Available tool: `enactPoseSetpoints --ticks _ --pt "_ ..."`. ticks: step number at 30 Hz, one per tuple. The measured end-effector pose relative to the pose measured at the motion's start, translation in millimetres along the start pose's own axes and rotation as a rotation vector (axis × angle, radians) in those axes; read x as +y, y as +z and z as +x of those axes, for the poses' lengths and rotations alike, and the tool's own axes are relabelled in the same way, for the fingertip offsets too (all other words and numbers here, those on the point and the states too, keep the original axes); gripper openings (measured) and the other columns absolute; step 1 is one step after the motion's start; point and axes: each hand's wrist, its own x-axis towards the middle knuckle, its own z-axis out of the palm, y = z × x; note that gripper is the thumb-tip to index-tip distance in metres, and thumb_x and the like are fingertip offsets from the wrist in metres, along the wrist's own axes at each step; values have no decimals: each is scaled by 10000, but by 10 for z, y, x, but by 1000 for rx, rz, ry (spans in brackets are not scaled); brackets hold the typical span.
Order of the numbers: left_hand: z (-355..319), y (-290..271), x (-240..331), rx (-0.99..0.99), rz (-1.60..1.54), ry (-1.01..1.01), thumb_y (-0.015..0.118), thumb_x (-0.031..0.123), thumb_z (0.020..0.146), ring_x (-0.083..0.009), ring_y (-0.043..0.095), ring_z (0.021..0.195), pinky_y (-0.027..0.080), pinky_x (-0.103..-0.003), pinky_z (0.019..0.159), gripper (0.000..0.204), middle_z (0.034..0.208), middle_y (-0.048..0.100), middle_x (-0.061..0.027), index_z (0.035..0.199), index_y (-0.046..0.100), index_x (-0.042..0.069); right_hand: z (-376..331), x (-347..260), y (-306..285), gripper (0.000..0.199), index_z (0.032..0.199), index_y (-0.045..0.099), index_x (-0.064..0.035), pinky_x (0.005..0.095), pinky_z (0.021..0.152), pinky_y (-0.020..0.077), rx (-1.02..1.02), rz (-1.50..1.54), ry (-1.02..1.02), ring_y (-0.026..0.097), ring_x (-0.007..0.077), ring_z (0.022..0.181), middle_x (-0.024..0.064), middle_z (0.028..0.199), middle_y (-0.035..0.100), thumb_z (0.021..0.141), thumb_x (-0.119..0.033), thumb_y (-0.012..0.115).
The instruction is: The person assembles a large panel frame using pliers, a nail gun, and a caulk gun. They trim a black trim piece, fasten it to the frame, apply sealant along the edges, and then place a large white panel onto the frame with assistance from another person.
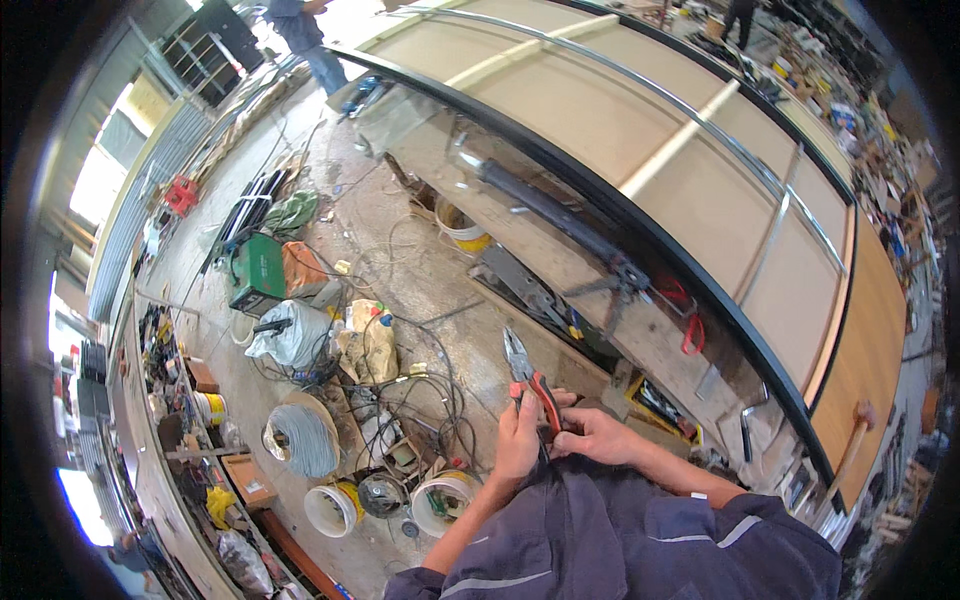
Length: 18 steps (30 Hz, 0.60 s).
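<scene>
A pair of pliers (519,366) with red and black handles points up and away in front of my body, its metal jaws at the far end. My left hand (515,442) is closed around the left handle. Close beside it, my right hand (597,438) grips the right handle, thumb laid toward its lower end. Some fingers of both hands are hidden behind the handles and the palms. To the right of the pliers, hand tools lie in an open yellow-edged case (655,405) under the workbench edge.
A large framed panel (690,185) with a black edge lies along the right. A hammer (860,425) rests at its near end. Left are a green machine box (257,272), a grey wire coil (305,440), buckets (333,508) and tangled cables (440,385). Another person (300,35) stands far off.
</scene>
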Motion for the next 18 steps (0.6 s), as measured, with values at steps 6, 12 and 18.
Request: enactPoseSetpoints --ticks 6,12,18 --pt "542 -605 207 102 218 32 414 363 1107 -226 696 1012 528 -364 929 491 1121 726 -168 1232 609 -70 1044 -106 -10 258 1193 620 26 329 863 528 -57 -20 -19 639 138 924 25 1041 669 989 -131 626" --pt "1365 -1191 609 227 602 -136 526 342 1069 -257 707 910 536 -371 846 411 986 723 -197 1120 627 -53 2238 -564 -358 265 1234 600 8 320 768 548 16 95 109 659 135 878 49 993 698 1024 -143 540" --pt "2138 -1592 1076 336 695 -194 594 291 1035 -241 724 922 539 -350 834 356 973 752 -180 1073 656 -57 3495 -1216 -806 214 1093 560 38 355 649 583 203 212 172 696 207 715 156 937 710 999 -153 538"
